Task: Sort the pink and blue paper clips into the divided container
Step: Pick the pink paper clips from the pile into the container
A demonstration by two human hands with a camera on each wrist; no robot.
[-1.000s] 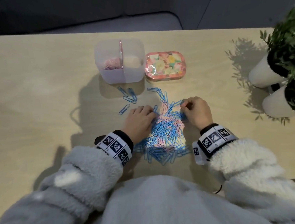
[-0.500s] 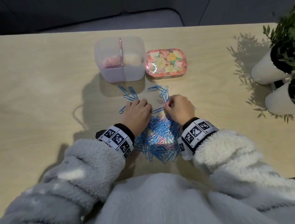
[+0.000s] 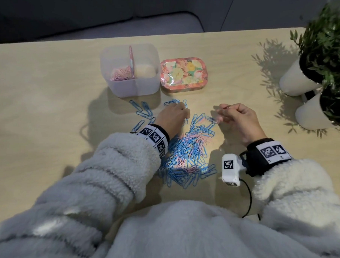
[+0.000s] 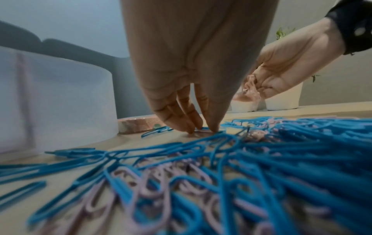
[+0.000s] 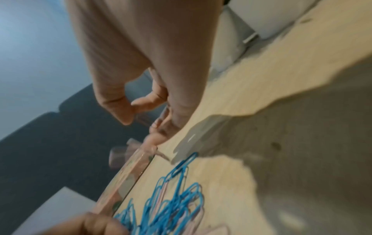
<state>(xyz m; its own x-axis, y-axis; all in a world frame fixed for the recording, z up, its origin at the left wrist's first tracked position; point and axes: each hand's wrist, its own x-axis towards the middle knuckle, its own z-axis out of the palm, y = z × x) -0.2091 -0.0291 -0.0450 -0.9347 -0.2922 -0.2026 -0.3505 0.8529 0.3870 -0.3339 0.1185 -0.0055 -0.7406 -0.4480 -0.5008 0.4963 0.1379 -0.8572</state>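
Observation:
A mixed pile of blue and pink paper clips (image 3: 187, 153) lies on the table in front of me. My left hand (image 3: 184, 112) reaches to the pile's far edge; in the left wrist view its fingertips (image 4: 189, 127) and thumb pinch a clip against the table, colour unclear. My right hand (image 3: 222, 113) hovers above the table right of the pile, fingers curled round a small bunch of pink clips (image 4: 251, 86). The translucent divided container (image 3: 132, 88) stands behind the pile, with pink clips (image 3: 121, 75) in its left compartment.
A floral tin (image 3: 184, 75) sits right of the container. Loose blue clips (image 3: 142, 110) lie between the container and the pile. Two white plant pots (image 3: 296, 79) (image 3: 312, 113) stand at the right edge. A dark sofa is beyond the table.
My right hand lifted off the pile and swung right with pink clips in it. My left hand moved forward to the far edge of the pile.

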